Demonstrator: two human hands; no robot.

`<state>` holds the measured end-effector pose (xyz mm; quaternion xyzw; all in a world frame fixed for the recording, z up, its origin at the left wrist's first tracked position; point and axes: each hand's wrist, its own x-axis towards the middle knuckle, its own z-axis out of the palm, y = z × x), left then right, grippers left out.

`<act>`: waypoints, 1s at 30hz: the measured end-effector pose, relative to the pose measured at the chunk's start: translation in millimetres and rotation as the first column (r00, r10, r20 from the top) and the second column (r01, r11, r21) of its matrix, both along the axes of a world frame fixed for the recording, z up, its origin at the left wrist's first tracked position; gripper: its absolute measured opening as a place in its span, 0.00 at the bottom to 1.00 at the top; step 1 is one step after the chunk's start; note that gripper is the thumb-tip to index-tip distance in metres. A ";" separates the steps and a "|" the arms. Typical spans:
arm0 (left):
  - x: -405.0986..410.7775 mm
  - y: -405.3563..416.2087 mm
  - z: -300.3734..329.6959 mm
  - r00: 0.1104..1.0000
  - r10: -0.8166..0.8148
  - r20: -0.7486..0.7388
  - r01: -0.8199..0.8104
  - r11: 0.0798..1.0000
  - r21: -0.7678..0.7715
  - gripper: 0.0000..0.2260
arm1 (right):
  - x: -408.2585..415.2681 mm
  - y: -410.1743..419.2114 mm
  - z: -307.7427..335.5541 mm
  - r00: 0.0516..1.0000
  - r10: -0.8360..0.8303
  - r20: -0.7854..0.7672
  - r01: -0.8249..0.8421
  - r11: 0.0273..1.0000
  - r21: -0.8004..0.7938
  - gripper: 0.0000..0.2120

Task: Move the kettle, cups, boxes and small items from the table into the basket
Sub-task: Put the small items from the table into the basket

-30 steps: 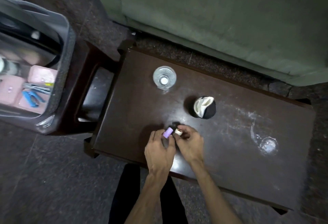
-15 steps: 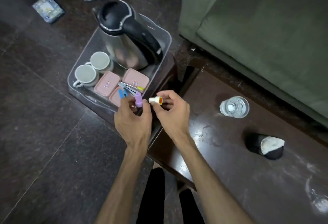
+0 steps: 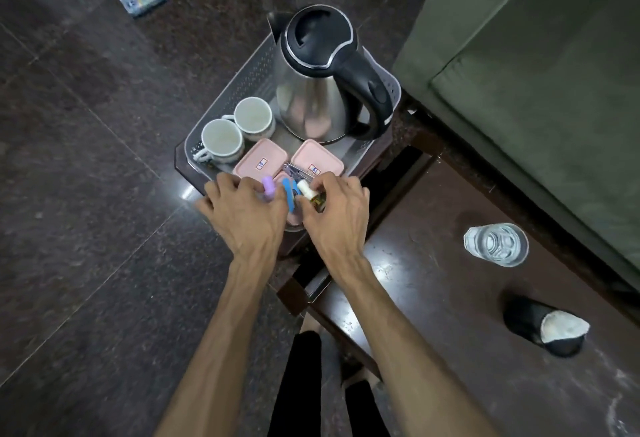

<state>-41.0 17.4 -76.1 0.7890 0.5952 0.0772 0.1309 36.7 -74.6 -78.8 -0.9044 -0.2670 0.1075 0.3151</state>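
Both hands now down at the basket with the last small items

The left hand (image 3: 242, 209) pinches a purple tube (image 3: 268, 184), the right hand (image 3: 337, 211) a white-capped bottle (image 3: 306, 190), lowered from above the rim to the pink boxes (image 3: 259, 163) inside the basket (image 3: 242, 90), beside kettle (image 3: 318, 80) and cups (image 3: 221, 140); release looks next. A glass (image 3: 495, 244) stays on the dark desk (image 3: 433, 332), a green sofa (image 3: 536, 73) behind

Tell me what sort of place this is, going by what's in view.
Most likely a home living room or lounge. A green sofa runs alongside a low dark wooden table, the floor is polished dark stone tile, and a tea kettle and cups sit in a basket.
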 end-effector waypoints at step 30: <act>99.5 -270.3 0.3 0.591 -0.747 0.305 0.807 0.546 -0.227 0.27 | 39.4 -317.0 19.3 0.768 -0.635 0.079 0.640 0.762 -0.093 0.17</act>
